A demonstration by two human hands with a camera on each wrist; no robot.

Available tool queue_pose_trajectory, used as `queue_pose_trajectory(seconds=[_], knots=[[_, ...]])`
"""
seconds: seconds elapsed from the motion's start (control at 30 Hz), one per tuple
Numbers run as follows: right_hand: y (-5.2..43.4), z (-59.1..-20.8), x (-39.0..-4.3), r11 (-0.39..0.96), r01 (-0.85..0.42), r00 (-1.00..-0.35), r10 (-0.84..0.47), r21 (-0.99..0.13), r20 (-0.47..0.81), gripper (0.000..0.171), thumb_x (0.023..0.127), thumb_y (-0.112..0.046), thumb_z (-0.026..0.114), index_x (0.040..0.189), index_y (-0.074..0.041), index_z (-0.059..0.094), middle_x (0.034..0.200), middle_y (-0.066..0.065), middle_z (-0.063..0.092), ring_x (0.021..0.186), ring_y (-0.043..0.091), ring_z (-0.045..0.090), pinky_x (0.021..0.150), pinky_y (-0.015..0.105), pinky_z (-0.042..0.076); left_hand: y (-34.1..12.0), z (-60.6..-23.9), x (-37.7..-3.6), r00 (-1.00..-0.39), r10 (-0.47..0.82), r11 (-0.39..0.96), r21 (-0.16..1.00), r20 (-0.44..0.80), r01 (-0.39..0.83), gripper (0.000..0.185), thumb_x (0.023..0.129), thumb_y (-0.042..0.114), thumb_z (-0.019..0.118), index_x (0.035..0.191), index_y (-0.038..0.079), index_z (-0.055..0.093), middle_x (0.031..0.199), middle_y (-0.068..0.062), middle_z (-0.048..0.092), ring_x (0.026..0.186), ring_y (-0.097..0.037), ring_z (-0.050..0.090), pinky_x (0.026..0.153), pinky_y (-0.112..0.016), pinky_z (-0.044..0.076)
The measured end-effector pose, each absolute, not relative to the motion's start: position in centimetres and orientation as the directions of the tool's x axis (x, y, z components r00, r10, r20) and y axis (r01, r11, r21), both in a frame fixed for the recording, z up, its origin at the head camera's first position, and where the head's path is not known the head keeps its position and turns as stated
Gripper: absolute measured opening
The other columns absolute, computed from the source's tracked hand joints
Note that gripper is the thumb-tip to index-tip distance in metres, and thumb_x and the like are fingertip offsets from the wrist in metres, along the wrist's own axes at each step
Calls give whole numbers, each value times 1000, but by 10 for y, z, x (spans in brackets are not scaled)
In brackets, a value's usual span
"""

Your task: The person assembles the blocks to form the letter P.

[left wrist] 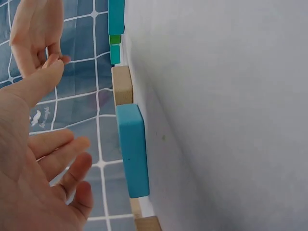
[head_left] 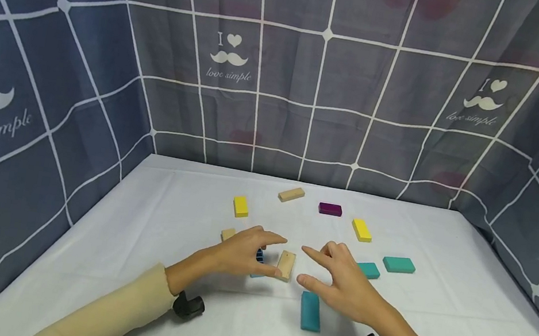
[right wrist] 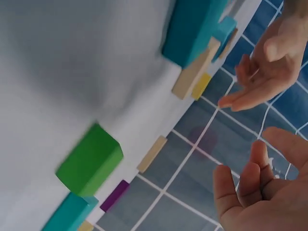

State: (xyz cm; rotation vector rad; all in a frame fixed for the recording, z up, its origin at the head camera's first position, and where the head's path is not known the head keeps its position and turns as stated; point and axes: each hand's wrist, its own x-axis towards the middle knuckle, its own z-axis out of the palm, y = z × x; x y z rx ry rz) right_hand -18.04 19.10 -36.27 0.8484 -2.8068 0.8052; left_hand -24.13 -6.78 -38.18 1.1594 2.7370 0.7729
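Note:
My left hand [head_left: 243, 251] hovers with thumb and forefinger spread, holding nothing. Below it lies a blue block [left wrist: 132, 151], partly covered in the head view. Opposite, my right hand [head_left: 348, 284] has its thumb and forefinger extended and also holds nothing. Between the two hands a plain wooden block [head_left: 285, 266] lies flat on the white cloth. Nearer to me is a teal block [head_left: 310, 312], left of the right wrist. Another teal block [head_left: 369, 270] is partly hidden behind the right hand. A green block [right wrist: 90, 161] shows in the right wrist view; the right hand hides it in the head view.
Across the white-covered table [head_left: 166, 193] are yellow blocks [head_left: 240, 206] at left and right, a purple block [head_left: 330, 209], a wooden block [head_left: 291, 194] at the back and a teal block [head_left: 398, 264] at right. Another wooden block [head_left: 227, 234] adjoins the left hand. A grid-patterned curtain [head_left: 280, 129] encloses the table.

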Motion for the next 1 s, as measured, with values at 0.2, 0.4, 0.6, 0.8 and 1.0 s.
queue_pose_trajectory(seconds=[0.2, 0.4, 0.6, 0.8, 1.0], knots=[[197, -368, -169, 705, -554, -822, -547, -443, 158, 69, 91, -60, 61, 138, -10, 59, 93, -4, 46, 89, 11, 37, 73, 27, 39, -63, -384, -243, -726, 687, 637, 450, 38, 626, 81, 83, 53, 75, 147, 11, 47, 147, 1, 49, 125, -19, 48, 100, -38, 44], [205, -370, -167, 714, -556, -805, -589, -426, 64, 72, 88, -62, 63, 138, -9, 59, 91, -5, 46, 86, 12, 36, 71, 26, 37, -60, -384, -245, -737, 675, 685, 397, -33, 610, 85, 85, 53, 72, 152, 12, 39, 151, 2, 43, 134, -20, 43, 106, -39, 38], [209, -376, -165, 712, -549, -798, -603, -437, 20, 74, 85, -56, 70, 139, -7, 58, 94, -6, 45, 87, 13, 34, 68, 24, 37, -59, -385, -247, -730, 682, 681, 402, -44, 612, 80, 86, 49, 73, 150, 12, 43, 148, 1, 47, 130, -18, 46, 105, -37, 40], [212, -381, -162, 712, -550, -788, -615, -436, -12, 78, 81, -57, 74, 138, -5, 58, 95, -7, 45, 88, 12, 34, 69, 24, 37, -57, -388, -248, -705, 707, 658, 417, -56, 627, 75, 86, 43, 75, 148, 11, 46, 146, 1, 50, 133, -18, 45, 108, -38, 37], [214, -381, -160, 723, -539, -791, -611, -432, -37, 77, 78, -53, 79, 134, -3, 61, 101, -7, 47, 91, 12, 35, 73, 25, 39, -54, -388, -250, -693, 720, 647, 402, -41, 648, 69, 88, 37, 76, 146, 11, 49, 144, 1, 52, 134, -17, 45, 109, -36, 36]])
